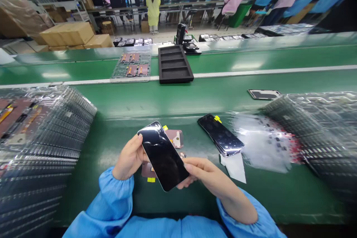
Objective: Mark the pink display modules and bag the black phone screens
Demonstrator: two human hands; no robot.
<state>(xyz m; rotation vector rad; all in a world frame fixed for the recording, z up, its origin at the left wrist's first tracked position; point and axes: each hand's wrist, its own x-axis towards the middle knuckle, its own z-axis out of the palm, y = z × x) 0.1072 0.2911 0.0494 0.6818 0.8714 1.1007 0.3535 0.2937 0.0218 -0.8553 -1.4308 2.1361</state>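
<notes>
Between my two hands a black phone screen [165,158] is held tilted, its glossy face toward me. My left hand [130,156] pinches its upper left edge, thumb at the rim. At the lower right edge, my right hand [199,171] grips it with thumb and fingers. Partly hidden beneath it, brownish screen parts [176,138] with yellow tabs lie on the green bench. To the right of my right hand is a small stack of black phone screens [221,135] with a yellow tab, over a white sheet [233,168].
Tall stacks of clear plastic trays stand at left [75,119] and right [315,119]. Thin plastic films [262,141] lie beside the right stack. Across the bench are a black compartment tray [175,65], a clear tray [132,65] with brown parts and a phone frame [264,94]. People work behind.
</notes>
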